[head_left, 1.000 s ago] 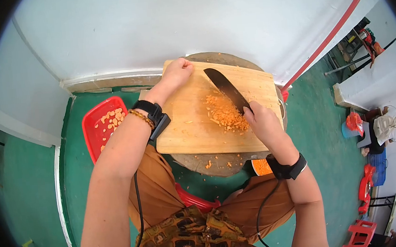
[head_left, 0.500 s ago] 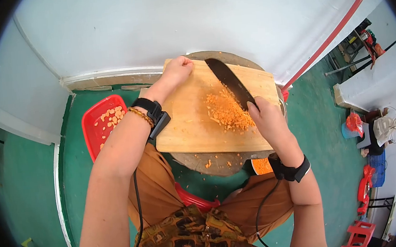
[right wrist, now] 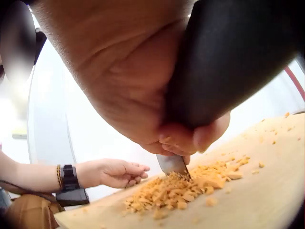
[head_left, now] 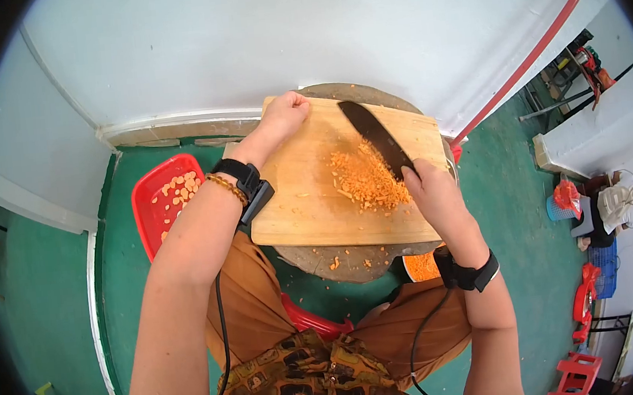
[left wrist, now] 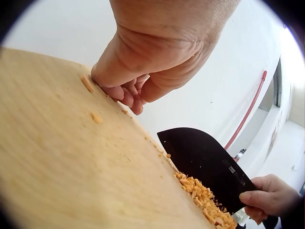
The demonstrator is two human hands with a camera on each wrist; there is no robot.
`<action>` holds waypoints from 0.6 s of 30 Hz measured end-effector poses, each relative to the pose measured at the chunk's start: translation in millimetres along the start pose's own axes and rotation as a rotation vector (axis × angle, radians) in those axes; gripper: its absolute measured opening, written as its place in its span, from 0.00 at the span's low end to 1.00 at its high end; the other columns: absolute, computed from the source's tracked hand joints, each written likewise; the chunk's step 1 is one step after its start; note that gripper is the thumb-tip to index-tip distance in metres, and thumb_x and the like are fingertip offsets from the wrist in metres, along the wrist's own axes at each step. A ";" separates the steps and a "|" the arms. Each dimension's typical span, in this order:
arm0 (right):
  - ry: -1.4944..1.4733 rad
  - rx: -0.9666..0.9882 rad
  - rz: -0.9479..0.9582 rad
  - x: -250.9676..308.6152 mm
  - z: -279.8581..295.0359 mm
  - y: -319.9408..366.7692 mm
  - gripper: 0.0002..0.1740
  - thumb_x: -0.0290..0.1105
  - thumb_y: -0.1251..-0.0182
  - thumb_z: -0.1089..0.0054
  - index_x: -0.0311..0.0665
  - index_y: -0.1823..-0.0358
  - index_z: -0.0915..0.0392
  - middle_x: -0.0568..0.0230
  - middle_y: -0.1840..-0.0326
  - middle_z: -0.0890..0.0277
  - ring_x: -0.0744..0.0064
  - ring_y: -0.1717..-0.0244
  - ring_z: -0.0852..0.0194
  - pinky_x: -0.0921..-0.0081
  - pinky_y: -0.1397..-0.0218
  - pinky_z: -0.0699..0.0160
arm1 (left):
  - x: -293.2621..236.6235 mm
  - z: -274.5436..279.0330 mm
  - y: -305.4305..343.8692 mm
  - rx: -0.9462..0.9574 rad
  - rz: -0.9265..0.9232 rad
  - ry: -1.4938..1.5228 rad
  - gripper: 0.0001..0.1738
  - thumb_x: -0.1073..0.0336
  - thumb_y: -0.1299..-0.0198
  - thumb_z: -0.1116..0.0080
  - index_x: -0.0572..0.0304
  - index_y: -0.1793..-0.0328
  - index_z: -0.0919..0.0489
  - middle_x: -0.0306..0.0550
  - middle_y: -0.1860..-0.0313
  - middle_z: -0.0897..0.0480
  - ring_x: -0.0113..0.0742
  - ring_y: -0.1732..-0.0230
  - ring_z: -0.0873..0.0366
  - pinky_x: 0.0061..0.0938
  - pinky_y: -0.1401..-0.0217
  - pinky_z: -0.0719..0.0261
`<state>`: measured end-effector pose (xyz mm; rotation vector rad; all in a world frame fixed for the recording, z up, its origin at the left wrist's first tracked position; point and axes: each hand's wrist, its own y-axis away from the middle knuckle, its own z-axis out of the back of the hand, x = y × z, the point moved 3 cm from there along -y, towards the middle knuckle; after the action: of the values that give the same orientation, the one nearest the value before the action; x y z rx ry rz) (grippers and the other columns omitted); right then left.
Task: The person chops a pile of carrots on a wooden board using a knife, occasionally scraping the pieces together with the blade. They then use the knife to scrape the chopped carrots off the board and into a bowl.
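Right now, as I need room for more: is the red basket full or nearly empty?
Nearly empty: the red basket holds a loose scatter of orange pieces, bare bottom showing between them.

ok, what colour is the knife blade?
Black. The knife blade shows best in the left wrist view.

The knife (head_left: 377, 136) in my right hand (head_left: 434, 191) has a broad dark blade. It slants from the right edge of the wooden cutting board (head_left: 295, 214) toward its far edge, with the cutting edge down among the chopped orange bits (head_left: 366, 178). These lie in a loose heap right of the board's middle, with a few strays leftward. My left hand (head_left: 283, 117) grips the far left corner.
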<state>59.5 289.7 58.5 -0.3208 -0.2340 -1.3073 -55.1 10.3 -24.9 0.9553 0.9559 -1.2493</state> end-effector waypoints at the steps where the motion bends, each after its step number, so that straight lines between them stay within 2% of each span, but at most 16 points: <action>1: -0.017 -0.019 -0.019 0.3 2.3 1.3 0.16 0.39 0.28 0.47 0.32 0.64 0.24 0.37 0.70 0.22 0.35 0.65 0.21 0.46 0.60 0.23 | -0.6 -0.6 2.3 0.001 -0.001 0.005 0.10 0.63 0.33 0.44 0.62 0.53 0.19 0.40 0.63 0.18 0.27 0.62 0.24 0.27 0.57 0.24; 4: 0.064 0.030 0.012 -5.8 -9.8 2.5 0.15 0.39 0.28 0.46 0.32 0.64 0.24 0.36 0.71 0.22 0.35 0.65 0.21 0.45 0.60 0.24 | -4.1 0.1 3.6 -0.024 0.003 -0.030 0.10 0.63 0.33 0.44 0.62 0.53 0.19 0.40 0.63 0.18 0.28 0.62 0.24 0.27 0.57 0.24; 10: -0.027 -0.017 0.024 2.9 1.6 6.4 0.13 0.37 0.29 0.45 0.32 0.64 0.24 0.37 0.72 0.21 0.36 0.66 0.21 0.47 0.62 0.23 | 0.5 -0.1 0.4 0.004 0.000 -0.001 0.10 0.63 0.34 0.43 0.61 0.53 0.19 0.40 0.64 0.18 0.28 0.62 0.24 0.27 0.57 0.24; 14: 0.035 0.000 0.070 -4.7 -14.4 5.1 0.13 0.37 0.29 0.45 0.32 0.65 0.24 0.38 0.72 0.21 0.36 0.67 0.21 0.47 0.62 0.23 | -3.4 -0.2 0.7 -0.017 -0.007 -0.024 0.10 0.63 0.34 0.43 0.61 0.53 0.19 0.39 0.64 0.18 0.27 0.63 0.24 0.26 0.58 0.24; 18: -0.016 -0.018 0.071 12.7 -2.5 8.8 0.14 0.38 0.29 0.45 0.32 0.65 0.24 0.38 0.73 0.22 0.36 0.68 0.22 0.47 0.63 0.24 | 3.1 -0.5 -1.8 -0.009 0.000 0.015 0.10 0.64 0.34 0.43 0.62 0.54 0.19 0.39 0.64 0.18 0.27 0.63 0.24 0.26 0.59 0.24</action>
<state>71.2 279.4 59.7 -0.3520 -0.2222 -1.2375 -56.7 9.6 -28.1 0.9582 0.9725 -1.2385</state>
